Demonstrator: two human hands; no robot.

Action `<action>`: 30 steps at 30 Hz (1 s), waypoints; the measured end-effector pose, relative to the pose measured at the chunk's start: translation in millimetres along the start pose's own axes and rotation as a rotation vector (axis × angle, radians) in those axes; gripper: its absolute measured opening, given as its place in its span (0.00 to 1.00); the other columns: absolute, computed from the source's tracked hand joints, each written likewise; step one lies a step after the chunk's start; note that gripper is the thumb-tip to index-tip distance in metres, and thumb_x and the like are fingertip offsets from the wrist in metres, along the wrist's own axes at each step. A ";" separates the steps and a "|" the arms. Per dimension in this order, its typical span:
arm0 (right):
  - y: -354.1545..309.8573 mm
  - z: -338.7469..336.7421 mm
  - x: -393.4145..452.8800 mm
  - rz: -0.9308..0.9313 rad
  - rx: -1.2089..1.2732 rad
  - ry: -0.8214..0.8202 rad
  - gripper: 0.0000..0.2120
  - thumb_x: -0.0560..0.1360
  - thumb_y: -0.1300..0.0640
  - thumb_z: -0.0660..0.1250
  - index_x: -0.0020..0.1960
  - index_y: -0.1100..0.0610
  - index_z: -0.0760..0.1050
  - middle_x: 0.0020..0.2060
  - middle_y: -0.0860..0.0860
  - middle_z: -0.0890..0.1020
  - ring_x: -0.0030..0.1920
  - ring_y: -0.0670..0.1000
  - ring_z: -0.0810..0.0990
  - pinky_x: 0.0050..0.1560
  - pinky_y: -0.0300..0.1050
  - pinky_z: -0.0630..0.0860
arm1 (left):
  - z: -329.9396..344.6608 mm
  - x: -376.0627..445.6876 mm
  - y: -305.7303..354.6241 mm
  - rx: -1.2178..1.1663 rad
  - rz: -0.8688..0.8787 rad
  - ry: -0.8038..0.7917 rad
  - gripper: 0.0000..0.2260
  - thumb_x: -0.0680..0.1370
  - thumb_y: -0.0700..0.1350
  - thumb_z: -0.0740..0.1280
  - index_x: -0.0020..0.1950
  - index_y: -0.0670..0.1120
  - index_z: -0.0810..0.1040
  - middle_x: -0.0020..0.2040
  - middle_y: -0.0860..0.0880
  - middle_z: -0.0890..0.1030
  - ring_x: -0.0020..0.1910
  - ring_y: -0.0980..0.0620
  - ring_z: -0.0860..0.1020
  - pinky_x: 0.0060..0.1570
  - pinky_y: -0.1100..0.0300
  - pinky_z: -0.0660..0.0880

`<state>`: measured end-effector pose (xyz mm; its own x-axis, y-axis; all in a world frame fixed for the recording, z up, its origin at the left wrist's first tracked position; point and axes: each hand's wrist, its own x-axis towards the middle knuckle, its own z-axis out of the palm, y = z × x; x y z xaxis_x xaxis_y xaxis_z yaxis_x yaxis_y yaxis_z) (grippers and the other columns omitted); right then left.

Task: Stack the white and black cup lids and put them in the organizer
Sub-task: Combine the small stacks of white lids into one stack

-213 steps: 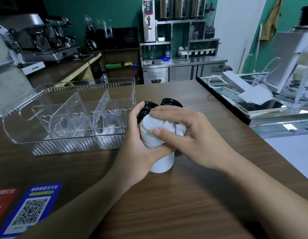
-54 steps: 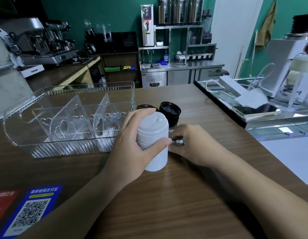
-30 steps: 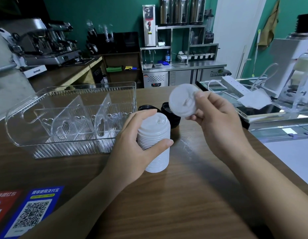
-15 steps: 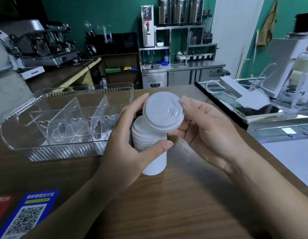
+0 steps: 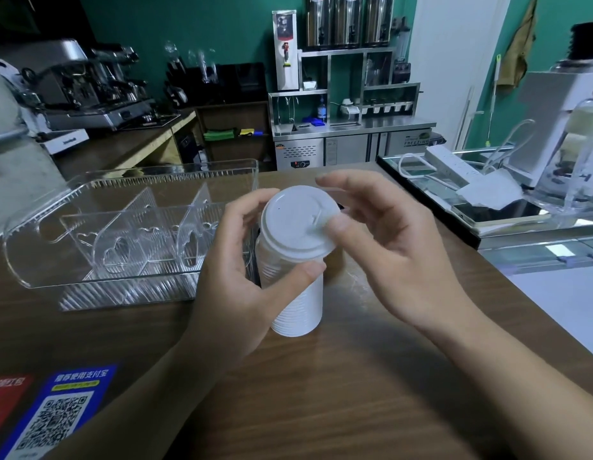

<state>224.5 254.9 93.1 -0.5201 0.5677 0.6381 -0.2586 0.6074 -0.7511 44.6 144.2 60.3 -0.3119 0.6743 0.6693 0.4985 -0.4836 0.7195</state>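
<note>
Since half a second ago the top white lid (image 5: pixel 300 222) has come down level onto the stack of white lids (image 5: pixel 296 293), and the right hand (image 5: pixel 391 247) has loosened around it; nearest, at seven o'clock, a blue QR-code sticker (image 5: pixel 61 413) lies on the wooden counter (image 5: pixel 338 393); the left hand (image 5: pixel 235 273) grips the stack, fingers and thumb curled round its upper part, its base on the counter; the right hand, at three o'clock of the stack, has its thumb on the top lid's rim and its fingers spread, lightly bent, above the far edge; the clear organizer (image 5: pixel 129 237) sits at nine o'clock of the stack; an espresso machine (image 5: pixel 86 84) stands far off at eleven o'clock.
</note>
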 end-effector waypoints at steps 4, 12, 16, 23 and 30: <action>0.3 0.5 -6.3 -0.103 -0.180 -0.105 0.36 0.76 0.54 0.83 0.80 0.57 0.74 0.74 0.48 0.81 0.76 0.54 0.78 0.76 0.51 0.74 | 3.6 -1.6 3.0 0.004 0.001 0.025 0.34 0.74 0.46 0.86 0.76 0.49 0.73 0.70 0.51 0.83 0.74 0.42 0.81 0.74 0.44 0.78; 5.4 0.8 -6.1 -0.053 -0.160 -0.028 0.29 0.77 0.54 0.82 0.76 0.55 0.79 0.69 0.46 0.85 0.72 0.53 0.82 0.73 0.53 0.78 | 8.5 -4.9 -4.0 -0.022 -0.138 -0.042 0.42 0.73 0.45 0.85 0.83 0.51 0.69 0.77 0.51 0.80 0.78 0.45 0.79 0.77 0.40 0.77; 8.5 4.3 -6.5 0.004 -0.171 0.008 0.23 0.78 0.50 0.81 0.70 0.53 0.83 0.65 0.43 0.86 0.68 0.49 0.84 0.68 0.42 0.79 | 15.6 -8.0 -11.3 -0.016 -0.200 -0.046 0.43 0.75 0.50 0.86 0.84 0.56 0.67 0.77 0.55 0.81 0.76 0.49 0.81 0.76 0.41 0.78; 15.2 14.2 -8.4 -0.029 -0.304 -0.003 0.20 0.77 0.49 0.82 0.66 0.54 0.85 0.62 0.43 0.87 0.66 0.46 0.84 0.67 0.39 0.77 | 24.6 -13.9 -11.6 -0.037 -0.268 -0.096 0.49 0.72 0.55 0.83 0.88 0.58 0.62 0.73 0.63 0.82 0.73 0.59 0.82 0.73 0.55 0.79; 15.6 13.8 -7.4 -0.025 -0.315 -0.018 0.18 0.77 0.49 0.82 0.65 0.53 0.86 0.61 0.42 0.87 0.66 0.44 0.84 0.66 0.34 0.75 | 22.1 -13.5 -11.5 -0.029 -0.300 -0.092 0.51 0.71 0.56 0.83 0.88 0.60 0.59 0.71 0.71 0.80 0.72 0.63 0.82 0.72 0.58 0.79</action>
<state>213.0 252.6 74.3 -0.5321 0.5423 0.6501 -0.0081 0.7646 -0.6445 61.0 153.0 38.9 -0.3663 0.8367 0.4073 0.3717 -0.2697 0.8883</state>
